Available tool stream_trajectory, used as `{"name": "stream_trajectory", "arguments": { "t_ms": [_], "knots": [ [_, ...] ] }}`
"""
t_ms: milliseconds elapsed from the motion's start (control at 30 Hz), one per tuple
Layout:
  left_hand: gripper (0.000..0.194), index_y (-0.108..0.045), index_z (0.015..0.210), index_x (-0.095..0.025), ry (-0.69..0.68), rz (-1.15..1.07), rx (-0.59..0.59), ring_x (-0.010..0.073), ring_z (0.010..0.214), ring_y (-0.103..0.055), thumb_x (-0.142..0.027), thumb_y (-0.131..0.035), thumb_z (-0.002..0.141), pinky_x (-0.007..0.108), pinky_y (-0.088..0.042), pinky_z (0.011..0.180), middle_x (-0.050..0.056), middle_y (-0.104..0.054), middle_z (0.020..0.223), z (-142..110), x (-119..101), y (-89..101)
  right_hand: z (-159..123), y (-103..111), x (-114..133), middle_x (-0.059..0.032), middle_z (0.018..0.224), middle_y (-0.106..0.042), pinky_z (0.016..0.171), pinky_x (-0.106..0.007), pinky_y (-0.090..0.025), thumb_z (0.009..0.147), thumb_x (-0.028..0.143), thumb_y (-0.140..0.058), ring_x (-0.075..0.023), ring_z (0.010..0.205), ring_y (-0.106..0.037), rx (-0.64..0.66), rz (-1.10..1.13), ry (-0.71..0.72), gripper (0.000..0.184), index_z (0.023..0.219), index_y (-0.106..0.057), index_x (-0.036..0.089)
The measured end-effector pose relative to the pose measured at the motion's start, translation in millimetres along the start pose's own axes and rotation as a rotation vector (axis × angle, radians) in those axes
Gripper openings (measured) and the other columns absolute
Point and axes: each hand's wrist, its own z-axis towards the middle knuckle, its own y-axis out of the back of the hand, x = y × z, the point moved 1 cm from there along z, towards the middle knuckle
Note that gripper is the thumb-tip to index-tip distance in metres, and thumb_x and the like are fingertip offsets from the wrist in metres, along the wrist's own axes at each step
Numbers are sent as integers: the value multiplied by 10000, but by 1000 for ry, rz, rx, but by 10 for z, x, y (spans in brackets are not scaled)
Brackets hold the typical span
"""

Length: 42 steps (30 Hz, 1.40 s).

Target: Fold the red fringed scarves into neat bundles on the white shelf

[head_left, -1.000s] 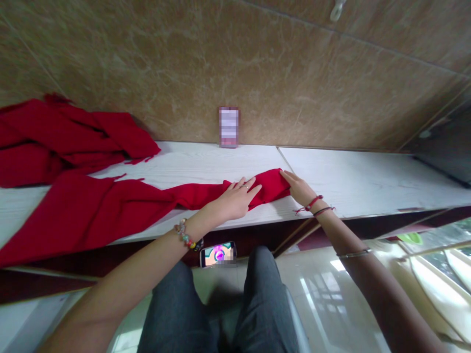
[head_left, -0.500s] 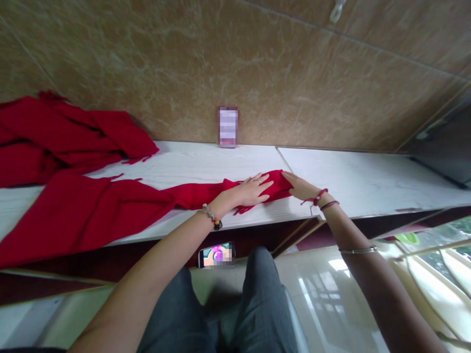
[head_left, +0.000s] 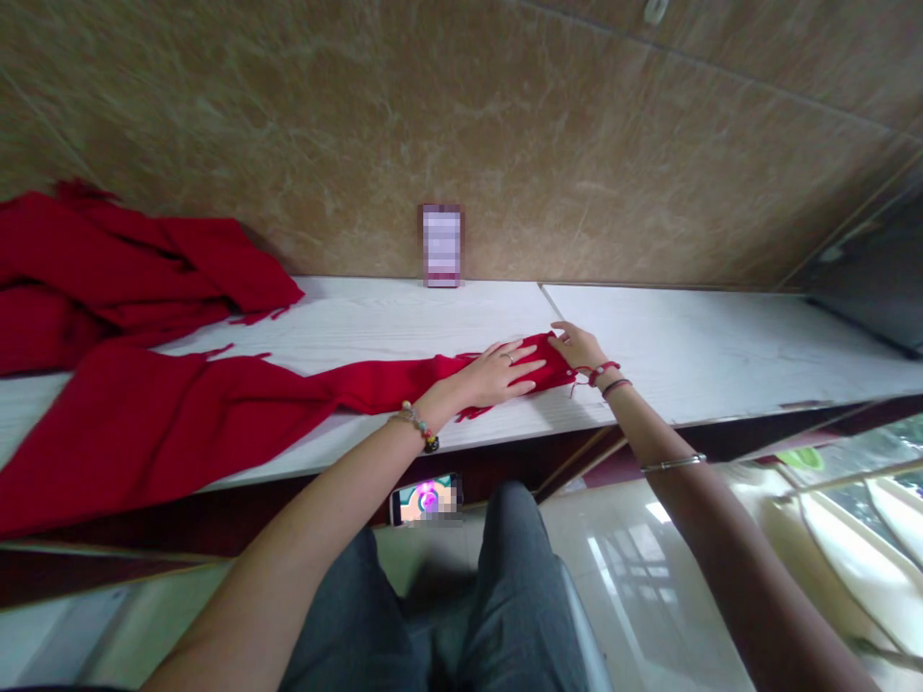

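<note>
A long red scarf [head_left: 216,413] with fringed ends stretches along the white shelf top [head_left: 346,322], its right end doubled over into a narrow, layered piece. My left hand [head_left: 501,373] lies flat on that folded part, fingers spread, a ring on one finger. At the scarf's right-hand edge, my right hand [head_left: 578,348] touches the cloth with thumb and fingers bent and apart. Part of the right fingers is hidden from view. Fringe sticks out below my left hand.
A heap of red fringed cloth [head_left: 159,264] sits at the left against the brown marbled wall [head_left: 324,135]. A blurred small upright card or box [head_left: 441,245] leans at the wall. Below the shelf's front edge is a lit phone [head_left: 427,500], above my knees.
My right hand has shifted slightly left over the scarf's end, its fingers going from straight to bent. My left hand stays pressed on the cloth, slightly further right.
</note>
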Motion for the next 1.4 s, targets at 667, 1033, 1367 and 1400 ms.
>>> {"name": "stream_trajectory", "arguments": {
  "t_ms": [667,1033,1367,1400],
  "knots": [
    [503,-322,1425,-263,52,6,-59,215,1410,-139,-461,-318,963,384,-163,1120,70,-199,1532,-28,56,-65,82,10,160,-114,1018,-707,771,-253,-460,908,204,-406,-203,960,-647,17,-185,-102,312,963,-705,137],
    [597,-336,1419,-220,155,79,-75,245,1375,-254,-559,-305,929,494,-134,1117,84,-308,1490,-220,104,156,84,67,85,-162,1103,-643,852,-344,-460,882,155,-400,-248,1011,-599,-72,-228,37,338,1133,-624,114],
    [606,-217,1469,-190,556,115,27,294,1405,-150,-477,-308,943,465,-221,1093,112,-191,1528,-1355,649,176,-302,-173,345,-100,1381,-484,1035,-468,-315,964,306,-246,-231,1297,-398,42,-262,499,457,1357,-439,177],
    [592,-233,1465,-204,538,141,74,287,1405,-153,-471,-307,943,464,-205,1098,97,-211,1524,-1476,713,151,-306,-197,300,-98,1394,-469,1040,-472,-306,965,304,-233,-229,1304,-391,50,-266,480,465,1371,-421,178]
  ]
}}
